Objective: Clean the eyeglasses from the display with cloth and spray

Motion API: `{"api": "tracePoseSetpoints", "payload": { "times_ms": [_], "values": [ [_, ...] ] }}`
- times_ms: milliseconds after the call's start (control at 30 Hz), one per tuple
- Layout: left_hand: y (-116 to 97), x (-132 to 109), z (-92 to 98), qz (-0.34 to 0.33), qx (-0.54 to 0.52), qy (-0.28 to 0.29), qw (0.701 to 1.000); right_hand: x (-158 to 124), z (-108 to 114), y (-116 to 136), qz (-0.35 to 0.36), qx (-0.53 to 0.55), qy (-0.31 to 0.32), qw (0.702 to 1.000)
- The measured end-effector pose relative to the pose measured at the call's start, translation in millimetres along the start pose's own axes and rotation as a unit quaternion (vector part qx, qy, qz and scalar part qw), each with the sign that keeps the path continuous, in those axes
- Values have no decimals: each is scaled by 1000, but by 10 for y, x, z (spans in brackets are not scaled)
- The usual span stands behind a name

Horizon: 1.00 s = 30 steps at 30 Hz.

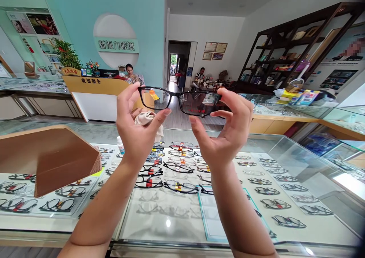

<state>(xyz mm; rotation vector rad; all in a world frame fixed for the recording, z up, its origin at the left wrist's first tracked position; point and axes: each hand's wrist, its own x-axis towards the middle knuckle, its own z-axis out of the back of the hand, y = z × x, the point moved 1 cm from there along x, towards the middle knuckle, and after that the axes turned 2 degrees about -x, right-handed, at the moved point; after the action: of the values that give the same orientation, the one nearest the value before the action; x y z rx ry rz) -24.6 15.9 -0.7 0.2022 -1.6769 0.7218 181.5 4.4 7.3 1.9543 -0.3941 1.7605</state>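
Note:
I hold a pair of black-framed glasses (180, 100) up at chest height, lenses facing me. My left hand (137, 126) pinches the frame's left corner with thumb and fingers, and a beige cleaning cloth (146, 119) is tucked in its palm. My right hand (228, 130) grips the frame's right corner with thumb and fingertips. Both forearms rise over a glass display counter (171, 216).
Rows of glasses (176, 174) lie under the counter glass. A brown stack of boards (51, 155) sits at left, with a small white bottle (121, 145) beside it. A person sits behind a yellow reception desk (97, 86); another sits at a far table. Dark shelving (285, 56) stands at right.

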Motion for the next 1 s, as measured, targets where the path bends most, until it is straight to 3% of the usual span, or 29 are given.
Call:
{"api": "tracePoseSetpoints", "payload": {
  "times_ms": [167,300,400,567,733,833,1000],
  "values": [
    [-96,-36,-31,-58,31,-77,995,4,-90,-187,-149,120,18,981],
    [-131,-90,-53,-85,46,-83,992,49,-142,-335,-268,210,18,940],
    [-120,-112,-77,-80,31,-72,994,60,-149,-370,-303,249,-14,920],
    [-58,-82,-101,-43,-4,-57,997,41,-73,-256,-289,234,-54,927],
    [26,-32,-134,-34,-38,-39,998,37,12,-47,-187,116,-79,972],
    [84,-24,-172,-29,-47,-31,998,38,19,24,-148,55,-79,984],
    [146,-56,-196,-6,-27,-37,999,35,9,1,-158,51,-70,984]
  ]
}}
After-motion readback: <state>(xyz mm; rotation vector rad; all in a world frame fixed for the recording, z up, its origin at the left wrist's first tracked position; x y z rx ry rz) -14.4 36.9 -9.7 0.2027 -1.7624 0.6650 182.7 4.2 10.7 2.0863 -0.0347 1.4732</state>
